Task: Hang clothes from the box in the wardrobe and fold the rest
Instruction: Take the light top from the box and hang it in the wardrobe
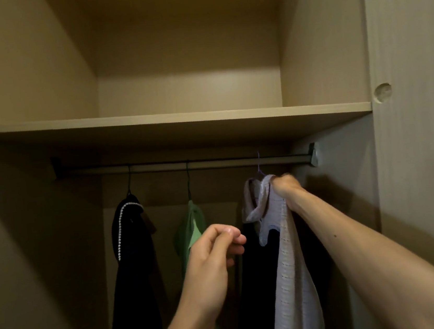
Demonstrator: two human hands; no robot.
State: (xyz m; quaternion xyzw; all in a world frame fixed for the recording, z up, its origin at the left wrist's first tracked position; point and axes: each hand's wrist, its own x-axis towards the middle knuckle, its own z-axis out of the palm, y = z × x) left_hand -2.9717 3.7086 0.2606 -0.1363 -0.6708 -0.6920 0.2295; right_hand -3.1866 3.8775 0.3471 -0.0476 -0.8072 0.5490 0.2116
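Inside the wardrobe (407, 31), a pale knitted top (288, 265) is gripped at its shoulder by the right hand (285, 184), fist closed tight around the fabric, high up near the rail (210, 163). A thin purple hanger hook (259, 166) is seen looped over the rail just above that fist, and the top is draped down from it in a long fold, its collar flopped open to the left. The rest of the hanger is hidden inside the cloth.

The left hand (216, 257) is held lower and nearer the camera, apart from the top, fingers curled loosely inward with thumb against fingertips; nothing is seen pinched in it.

Further left along the rail, a green garment (191, 230) is hung on a dark hanger, and beyond it a black garment (133, 270) trimmed with a line of pearl beads along its neckline. Something dark is also hung directly behind the pale top, though what it is cannot be told in the shadow.

Above the rail, a bare shelf (178, 122) is lit from the front. The box is out of view.
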